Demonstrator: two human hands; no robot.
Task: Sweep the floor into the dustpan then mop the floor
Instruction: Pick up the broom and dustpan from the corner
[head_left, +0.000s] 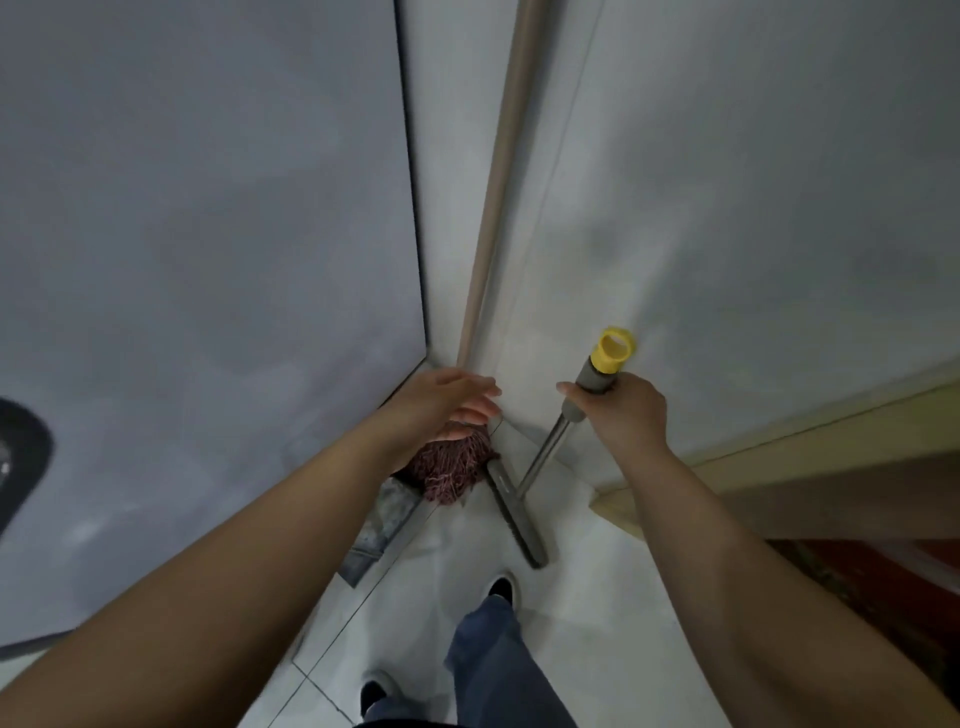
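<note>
The right hand is curled round the grey grip of a long metal handle with a yellow cap on top. At the bottom of that handle is a flat dark head resting on the floor, close to the corner of the room. It looks like a flat floor tool, maybe a broom or a wiper; I cannot tell which for sure.

The left hand holds nothing. Its fingers are straight and loose, reaching toward the corner. Just under it sits a reddish string mop head, right in the corner where the walls meet. A tan pole leans up the corner above it, and I think that is the mop's handle. A grey metal thing, likely the dustpan, lies along the bottom of the left wall, touching the mop strings.

My guess is that the sweeping is over or nearly over, and the person is about to swap tools. The mopping does not look started, since the mop stands put away in the corner.

The floor is pale tile with thin lines, and I see no dirt on it. The walls are plain and grey-white. A wooden frame stands on the right. Two dark shoes and blue jeans show below.
</note>
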